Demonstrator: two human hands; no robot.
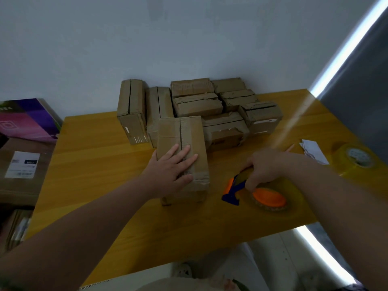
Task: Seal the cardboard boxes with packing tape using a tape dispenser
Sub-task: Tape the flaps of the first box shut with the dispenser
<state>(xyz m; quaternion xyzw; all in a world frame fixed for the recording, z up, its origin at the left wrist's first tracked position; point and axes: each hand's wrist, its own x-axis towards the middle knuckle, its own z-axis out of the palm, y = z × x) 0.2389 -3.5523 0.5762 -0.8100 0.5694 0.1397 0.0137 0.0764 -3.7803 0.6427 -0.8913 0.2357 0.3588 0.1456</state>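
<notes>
Two hands are in play nearest the camera. The right hand (266,166) curls round the blue-and-orange plastic tape dispenser (236,189), which rests on the yellow wooden table (94,164) just right of the front brown cardboard box (168,131) and apart from it. Its tape roll on an orange hub lies flat on the tabletop. The left hand (174,166) lies palm-down on the front box's top, fingers straight and spread across the centre seam, gripping nothing. That seam shows as a dark open slit. Worn tape lies alongside it, and no fresh strip is seen over it. Judgement: sealing of this box is not yet begun, and the dispenser must first reach its near end. Far right of the front box sits a spare roll of yellowish clear tape (357,160). Behind the front box to the left, two tall brown cardboard boxes (131,106) standing on end also show dark open slits, so they are likely unsealed. Behind and right of it is a stack of squat brown cardboard boxes (197,106), about six, with crumpled tape. Whether these are sealed, cannot tell.
</notes>
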